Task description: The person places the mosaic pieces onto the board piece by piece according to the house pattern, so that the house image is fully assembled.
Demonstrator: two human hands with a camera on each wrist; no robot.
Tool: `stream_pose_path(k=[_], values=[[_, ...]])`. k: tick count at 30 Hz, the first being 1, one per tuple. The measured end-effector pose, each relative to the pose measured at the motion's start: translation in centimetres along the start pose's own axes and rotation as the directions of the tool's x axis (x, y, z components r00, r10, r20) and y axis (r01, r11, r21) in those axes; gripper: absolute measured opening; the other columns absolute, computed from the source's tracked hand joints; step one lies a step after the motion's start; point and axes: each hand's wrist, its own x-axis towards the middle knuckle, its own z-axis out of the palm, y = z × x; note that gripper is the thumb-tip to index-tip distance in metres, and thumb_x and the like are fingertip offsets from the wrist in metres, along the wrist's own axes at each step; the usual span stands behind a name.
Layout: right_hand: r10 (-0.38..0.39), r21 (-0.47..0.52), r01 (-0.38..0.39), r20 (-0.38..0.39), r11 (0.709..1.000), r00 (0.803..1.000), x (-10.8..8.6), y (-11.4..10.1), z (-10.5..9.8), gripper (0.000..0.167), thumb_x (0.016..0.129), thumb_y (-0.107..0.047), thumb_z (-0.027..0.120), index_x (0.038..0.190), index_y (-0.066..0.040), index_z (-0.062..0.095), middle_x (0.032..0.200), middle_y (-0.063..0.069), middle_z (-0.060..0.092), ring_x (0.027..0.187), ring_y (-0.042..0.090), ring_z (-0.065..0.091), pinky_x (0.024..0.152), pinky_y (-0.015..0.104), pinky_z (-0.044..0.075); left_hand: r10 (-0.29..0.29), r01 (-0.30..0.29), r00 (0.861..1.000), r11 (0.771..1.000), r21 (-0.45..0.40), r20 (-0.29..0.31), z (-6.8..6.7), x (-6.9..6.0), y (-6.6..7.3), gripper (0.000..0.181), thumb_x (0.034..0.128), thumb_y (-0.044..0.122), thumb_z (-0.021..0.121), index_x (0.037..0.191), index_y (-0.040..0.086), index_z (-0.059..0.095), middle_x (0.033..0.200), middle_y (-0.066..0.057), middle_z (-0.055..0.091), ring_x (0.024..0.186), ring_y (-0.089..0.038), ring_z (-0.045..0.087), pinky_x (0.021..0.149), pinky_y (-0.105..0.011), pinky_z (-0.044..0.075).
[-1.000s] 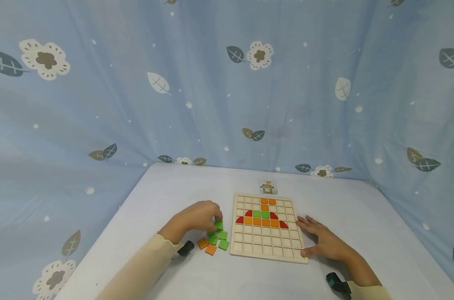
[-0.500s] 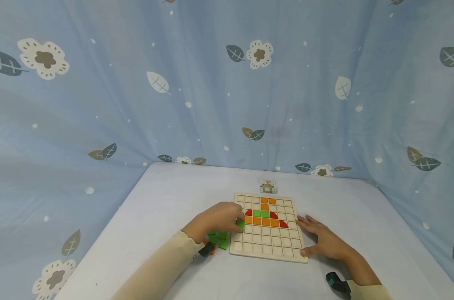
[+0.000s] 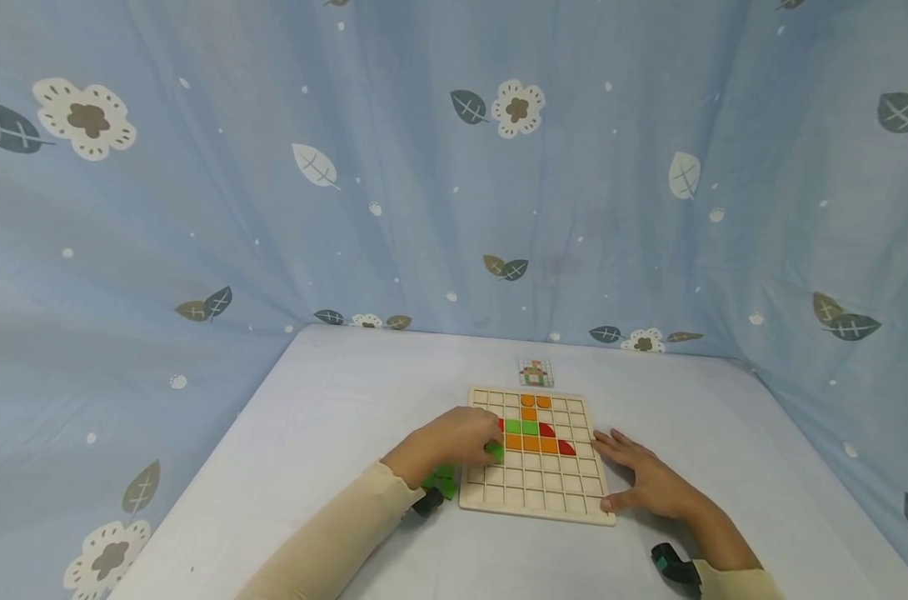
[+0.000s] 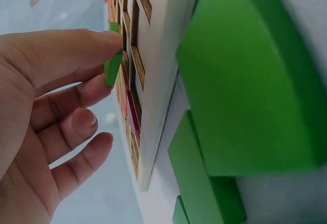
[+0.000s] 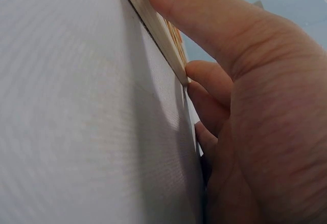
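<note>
My left hand pinches a green square tile between thumb and index finger, over the left part of a wooden grid board. In the left wrist view this tile stands edge-on against the grid, its other fingers loosely bent below. Whether it sits in a cell I cannot tell. Orange tiles, green tiles and red quarter-round pieces lie in the grid; my left hand hides some. Along the board's right edge rests my right hand, thumb and fingers spread and touching the rim.
Loose green tiles lie left of the board, partly under my left wrist. Behind the board is a small pattern card with a coloured grid picture. A white cloth covers the table; a blue patterned curtain hangs behind it.
My left hand has picked a green tile from the loose pile and carried it right, over the board's left columns. My right hand has stayed at the board's right edge.
</note>
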Motion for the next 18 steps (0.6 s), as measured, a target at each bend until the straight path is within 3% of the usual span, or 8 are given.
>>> stream_pose_path(k=[7, 18], values=[[0.012, 0.004, -0.012, 0.002, 1.000, 1.000, -0.01, -0.20, -0.06, 0.105, 0.062, -0.061, 0.081, 0.148, -0.012, 0.044, 0.155, 0.015, 0.029, 0.142, 0.046, 0.013, 0.102, 0.073, 0.012, -0.009, 0.010, 1.000, 1.000, -0.014, 0.023, 0.12, 0.10, 0.09, 0.008, 0.0846, 0.026, 0.077, 0.091, 0.023, 0.076, 0.086, 0.015, 0.060, 0.073, -0.001, 0.049, 0.070, -0.020, 0.044], [0.018, -0.005, -0.018, 0.005, 1.000, 1.000, 0.04, -0.03, 0.02, 0.107, 0.061, -0.062, 0.080, 0.148, -0.012, 0.043, 0.155, 0.014, 0.029, 0.142, 0.044, 0.013, 0.103, 0.071, 0.013, -0.019, 0.021, 0.999, 0.998, -0.064, 0.034, 0.25, -0.03, 0.07, 0.004, 0.0841, 0.025, 0.078, 0.086, 0.022, 0.076, 0.077, 0.018, 0.059, 0.067, -0.001, 0.049, 0.063, -0.021, 0.043]])
